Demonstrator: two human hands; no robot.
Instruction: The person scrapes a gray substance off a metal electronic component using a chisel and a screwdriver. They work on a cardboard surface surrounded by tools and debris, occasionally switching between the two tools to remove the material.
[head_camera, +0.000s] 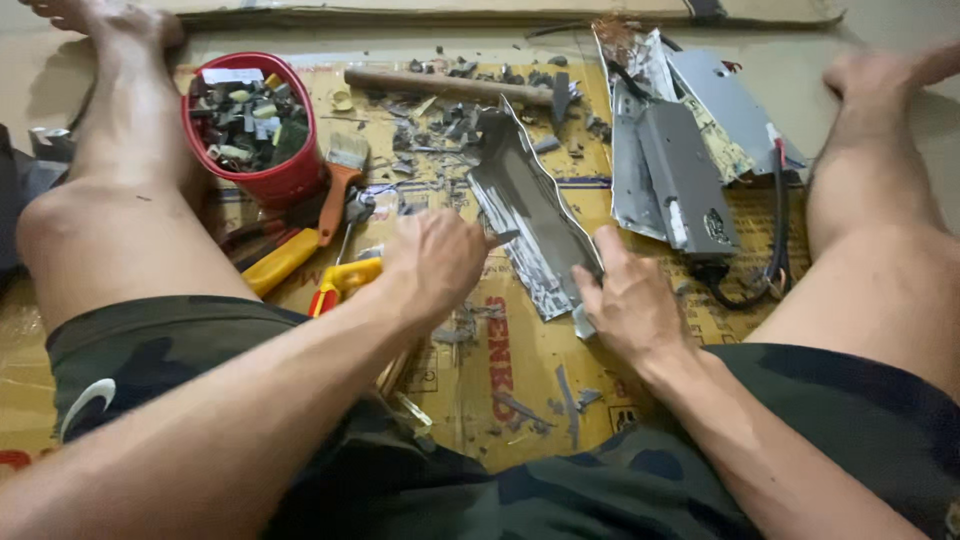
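left hand: fingers curled onto the near-left edge of the bent grey sheet-metal panel
right hand: gripping its near end
panel: on cardboard, between the legs
nearby: wooden-handled hammer, red bucket of scrap

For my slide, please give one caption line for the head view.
Left hand and right hand grip a bent grey metal sheet over cardboard, beside a red scrap-filled bucket.

We've got both hands on the bent grey metal strip: left hand gripping its left edge, right hand at the lower end. Red bucket of scrap parts, paintbrush and wooden-handled hammer on the cardboard. Grey metal casings lie right.
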